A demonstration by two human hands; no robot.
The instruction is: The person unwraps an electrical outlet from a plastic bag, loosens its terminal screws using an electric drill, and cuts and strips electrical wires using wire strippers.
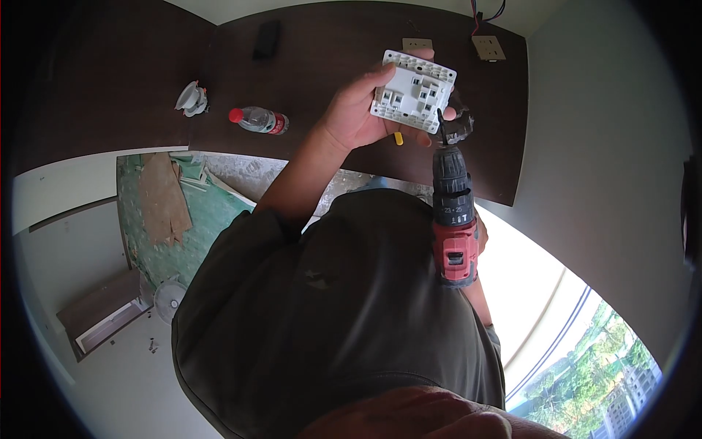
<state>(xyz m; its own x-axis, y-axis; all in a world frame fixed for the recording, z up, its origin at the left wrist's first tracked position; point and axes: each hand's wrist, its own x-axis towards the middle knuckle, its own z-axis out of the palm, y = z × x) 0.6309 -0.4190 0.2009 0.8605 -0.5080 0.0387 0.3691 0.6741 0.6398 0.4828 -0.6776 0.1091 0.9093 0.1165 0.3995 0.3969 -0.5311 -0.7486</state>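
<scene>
My left hand (pixel 355 110) grips a white wall socket (pixel 414 91) by its edges, thumb on the near face. Its back faces up, showing plastic ribs and several terminal openings with screws. Pointing at the socket's lower right corner is a red and black cordless drill (pixel 455 212), whose dark bit (pixel 442 128) reaches the terminals there; whether it sits in a screw I cannot tell. Behind the drill body, my right hand (pixel 482 233) is closed around the grip, mostly hidden. Clear crumpled plastic (pixel 461 130) lies beside the bit.
On the dark brown tabletop (pixel 314 66) stand a red-capped bottle (pixel 259 120) lying sideways, white round fittings (pixel 191 99), a black object (pixel 267 39) and a yellow piece (pixel 398 138). Beige socket plates (pixel 488 48) lie near wires at the back. Cardboard (pixel 162 197) covers part of the green floor.
</scene>
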